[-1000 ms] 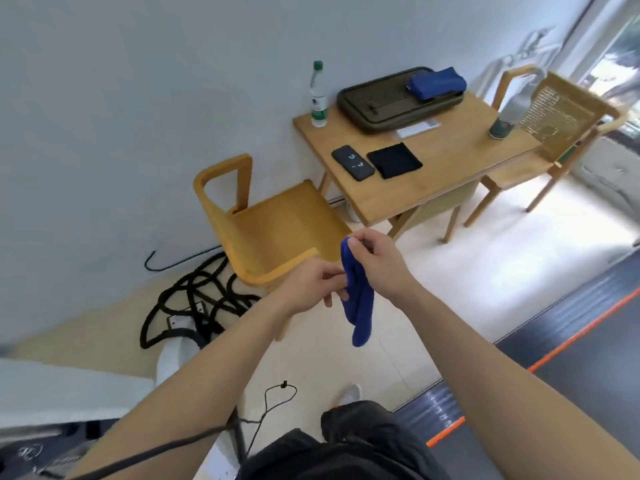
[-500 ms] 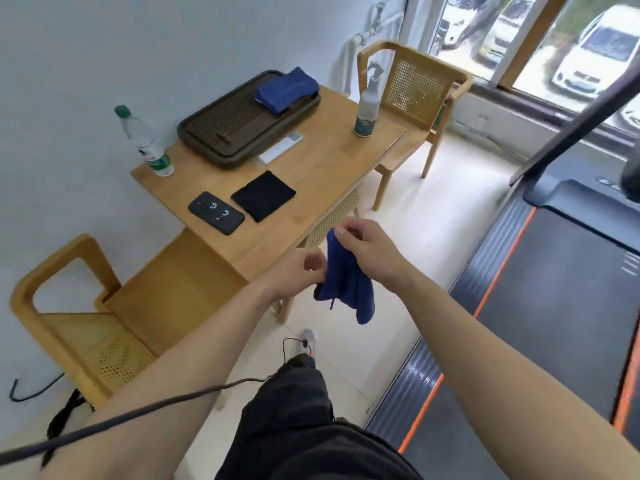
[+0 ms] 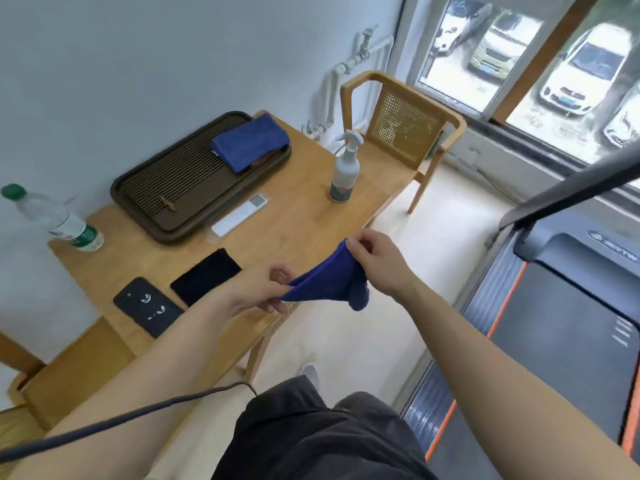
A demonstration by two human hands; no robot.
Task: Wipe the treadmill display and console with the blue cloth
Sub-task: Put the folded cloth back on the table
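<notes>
From my remote seat, my left hand [image 3: 258, 289] pinches the near-left corner of the blue cloth [image 3: 329, 282], and my right hand [image 3: 375, 263] pinches its far-right corner, higher up. The cloth stretches between them, its long axis rising left to right, with a loose fold hanging below my right wrist. The treadmill [image 3: 568, 306] lies well to the right, nearer my right hand. I see no display or console, so I judge they sit further right.

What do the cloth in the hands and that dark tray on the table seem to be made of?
The blue cloth looks like soft microfibre or terry: matte, and it droops in folds. The dark tray seems stiff and moulded, with a ribbed top and a faint sheen; plastic or stained wood, hard to tell.
</notes>
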